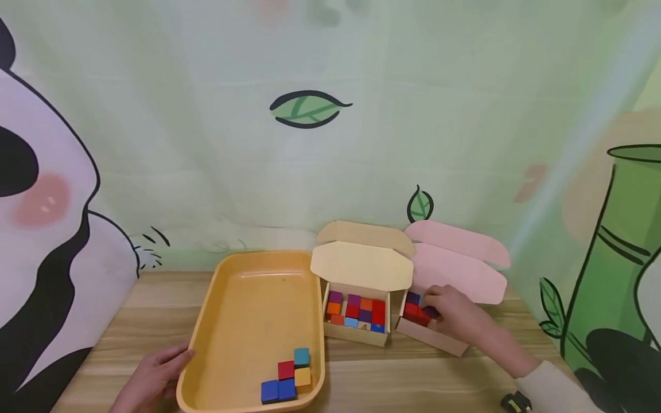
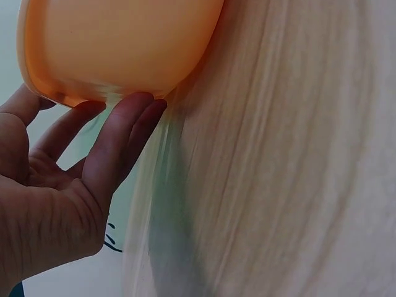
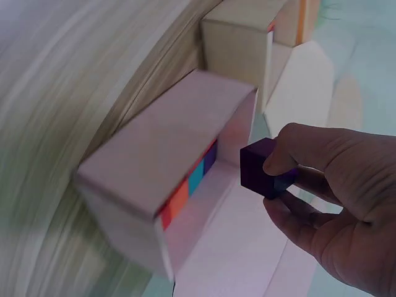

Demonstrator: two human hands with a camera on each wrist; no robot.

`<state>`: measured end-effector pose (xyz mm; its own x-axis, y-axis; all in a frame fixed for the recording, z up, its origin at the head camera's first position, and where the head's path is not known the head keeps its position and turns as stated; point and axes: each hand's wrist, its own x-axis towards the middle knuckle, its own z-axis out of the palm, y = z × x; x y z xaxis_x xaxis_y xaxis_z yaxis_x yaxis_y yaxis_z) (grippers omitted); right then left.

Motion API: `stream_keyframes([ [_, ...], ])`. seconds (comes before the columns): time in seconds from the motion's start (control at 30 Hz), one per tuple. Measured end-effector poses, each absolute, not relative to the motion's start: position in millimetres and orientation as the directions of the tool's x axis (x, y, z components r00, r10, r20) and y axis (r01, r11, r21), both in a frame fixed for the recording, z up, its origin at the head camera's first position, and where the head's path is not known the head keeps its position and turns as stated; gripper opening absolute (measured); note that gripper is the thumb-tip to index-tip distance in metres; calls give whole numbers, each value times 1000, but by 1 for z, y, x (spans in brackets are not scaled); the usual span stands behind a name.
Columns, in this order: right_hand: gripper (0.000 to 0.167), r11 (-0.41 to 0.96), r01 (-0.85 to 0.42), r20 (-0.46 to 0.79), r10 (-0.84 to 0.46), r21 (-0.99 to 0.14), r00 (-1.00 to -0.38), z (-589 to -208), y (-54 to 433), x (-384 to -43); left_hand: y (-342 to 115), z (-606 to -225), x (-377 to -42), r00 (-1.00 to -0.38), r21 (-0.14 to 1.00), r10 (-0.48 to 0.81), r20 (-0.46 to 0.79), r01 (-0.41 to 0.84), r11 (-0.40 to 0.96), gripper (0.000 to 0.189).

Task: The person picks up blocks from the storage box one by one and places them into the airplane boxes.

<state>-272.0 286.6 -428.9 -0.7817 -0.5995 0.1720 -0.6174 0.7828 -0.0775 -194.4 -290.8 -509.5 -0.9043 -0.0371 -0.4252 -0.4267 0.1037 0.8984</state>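
My left hand (image 1: 154, 376) grips the left rim of a yellow-orange tray (image 1: 206, 344), its fingers against the outer side in the left wrist view. Several coloured cubes (image 1: 286, 390) lie in the tray's near right corner: blue, red, yellow and teal. At the right, my right hand (image 1: 454, 312) is over an open pink box (image 1: 434, 338). Its thumb and fingers pinch a dark purple cube (image 3: 255, 170) at the box's open top. A bluish patch beside that cube is partly hidden by the fingers. Red, orange, teal and purple cubes (image 3: 195, 178) sit inside the pink box.
Between tray and pink box stands an open cream box (image 1: 356, 334) holding several mixed cubes (image 1: 365, 307). Both lids stand raised toward the printed backdrop (image 1: 232, 143). Everything rests on a wood-grain table (image 1: 361, 373). A small dark object (image 1: 516, 401) shows by the right sleeve.
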Motion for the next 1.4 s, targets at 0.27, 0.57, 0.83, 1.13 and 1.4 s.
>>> stream_keyframes([
  [0.27,25,745,-663,105,-655,-69,-748,-422,305,-273,-292,-510,-195,-900,891,-53,-434,-437,121,71],
  [0.57,23,711,-683,-81,-700,-167,-709,-420,310,-283,-289,-510,-193,-904,897,-35,-426,-427,111,67],
  [0.83,26,705,-689,-199,-709,-166,-677,-419,314,-297,-290,-511,-191,-907,901,-29,-419,-420,113,66],
  [1.13,24,669,-725,-218,-741,-163,-635,-428,313,-307,-289,-510,-192,-908,899,-61,-414,-418,132,66],
  [1.4,32,742,-650,-282,-667,-163,-690,-434,311,-319,-289,-511,-193,-905,894,-78,-419,-426,140,67],
])
